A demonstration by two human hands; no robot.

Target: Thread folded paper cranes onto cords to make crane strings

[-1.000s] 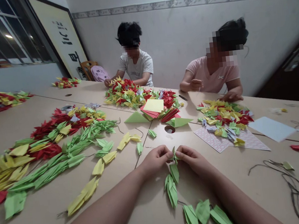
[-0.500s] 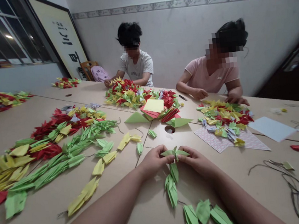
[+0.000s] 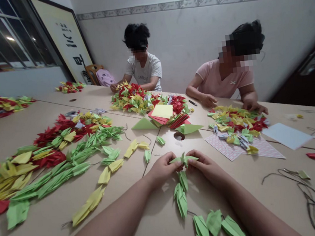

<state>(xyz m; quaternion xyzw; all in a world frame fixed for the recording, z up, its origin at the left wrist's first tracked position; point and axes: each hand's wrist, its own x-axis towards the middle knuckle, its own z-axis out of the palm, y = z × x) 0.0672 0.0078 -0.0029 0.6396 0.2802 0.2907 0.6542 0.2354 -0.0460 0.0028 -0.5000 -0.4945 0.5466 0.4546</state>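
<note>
Between my two hands is a green folded paper crane (image 3: 183, 161) with its wings spread. My left hand (image 3: 164, 168) pinches the wing on the left, and my right hand (image 3: 204, 165) pinches the one on the right. Directly below hangs a string of green folded paper pieces (image 3: 180, 200), which runs down toward the table's near edge, where larger green pieces (image 3: 202, 230) lie on a dark cord. A strand of yellow folded pieces (image 3: 89, 206) lies left of my left forearm.
Long green strands (image 3: 74, 162) and a red and yellow heap (image 3: 63, 131) lie on the left. Stacked square papers (image 3: 161, 112) sit ahead, near a table hole (image 3: 179, 135). Two people sit opposite behind piles of cranes (image 3: 239, 120). Dark cords (image 3: 308, 192) tangle at right.
The crane's wings have come slightly further apart between my hands. The person on the right has leaned a little to the right, and that person's hands have shifted.
</note>
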